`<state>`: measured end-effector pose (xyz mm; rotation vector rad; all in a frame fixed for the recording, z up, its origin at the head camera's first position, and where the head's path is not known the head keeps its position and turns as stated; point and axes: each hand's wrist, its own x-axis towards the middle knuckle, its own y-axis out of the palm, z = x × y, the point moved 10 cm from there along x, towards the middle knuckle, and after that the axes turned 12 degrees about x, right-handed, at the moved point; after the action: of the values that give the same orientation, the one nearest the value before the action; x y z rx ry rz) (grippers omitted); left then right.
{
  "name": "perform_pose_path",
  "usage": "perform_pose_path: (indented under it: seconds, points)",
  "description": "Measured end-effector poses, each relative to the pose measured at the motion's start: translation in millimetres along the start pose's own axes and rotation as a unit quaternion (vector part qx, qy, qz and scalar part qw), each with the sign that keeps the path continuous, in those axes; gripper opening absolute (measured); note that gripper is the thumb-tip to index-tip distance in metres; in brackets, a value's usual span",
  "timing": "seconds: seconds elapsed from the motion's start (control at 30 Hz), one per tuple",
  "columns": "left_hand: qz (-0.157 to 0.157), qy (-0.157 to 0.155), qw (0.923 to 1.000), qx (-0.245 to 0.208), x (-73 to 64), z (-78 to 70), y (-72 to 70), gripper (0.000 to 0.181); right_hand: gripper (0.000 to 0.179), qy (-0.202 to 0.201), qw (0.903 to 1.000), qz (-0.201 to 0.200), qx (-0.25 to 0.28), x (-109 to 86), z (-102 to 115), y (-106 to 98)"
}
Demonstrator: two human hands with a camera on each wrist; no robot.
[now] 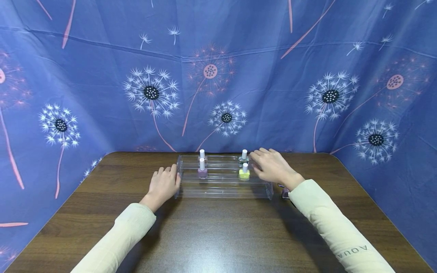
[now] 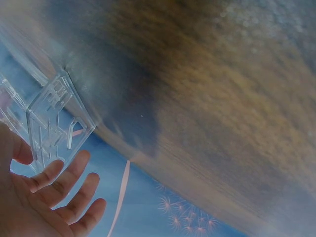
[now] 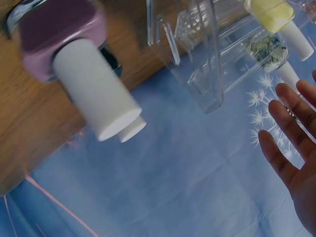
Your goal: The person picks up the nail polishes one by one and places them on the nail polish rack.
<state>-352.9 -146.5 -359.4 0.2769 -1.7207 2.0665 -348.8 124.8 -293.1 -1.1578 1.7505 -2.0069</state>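
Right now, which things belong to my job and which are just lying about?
Likely the job:
clear rack
lilac bottle
yellow bottle
glittery bottle
bottle behind the lilac one
purple bottle
bottle behind the purple one

Just surroundings:
wooden table
blue dandelion cloth

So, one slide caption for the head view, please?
Hands at either end of a clear tiered rack holding four white-capped nail polish bottles on a wood-grain table.

Blue dandelion-print cloth (image 1: 273, 117) behind brown table (image 1: 205, 231), probably wood-grained.
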Motion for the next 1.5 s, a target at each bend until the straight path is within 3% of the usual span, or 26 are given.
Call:
perform_pose_path:
  seconds: [0.47, 0.8, 1.5]
  points:
    - [-0.002, -0.002, 1.0000, 0.000, -0.5, 0.4, -0.6, 0.028, 0.016, 0.036, 0.9993, -0.007, -0.004, -23.5, -24.1, -5.3]
    - [-0.034, 0.001, 0.9994, -0.004, -2.1, -1.0, -8.7, 0.025, 0.017, 0.032, 0.9989, -0.030, -0.013, -42.4, -38.5, -3.0]
    - [-0.019, -0.001, 0.9998, -0.003, -1.0, -0.1, -4.3, 0.027, 0.018, 0.065, 0.9971, -0.034, -0.019, -72.9, -62.4, 7.7]
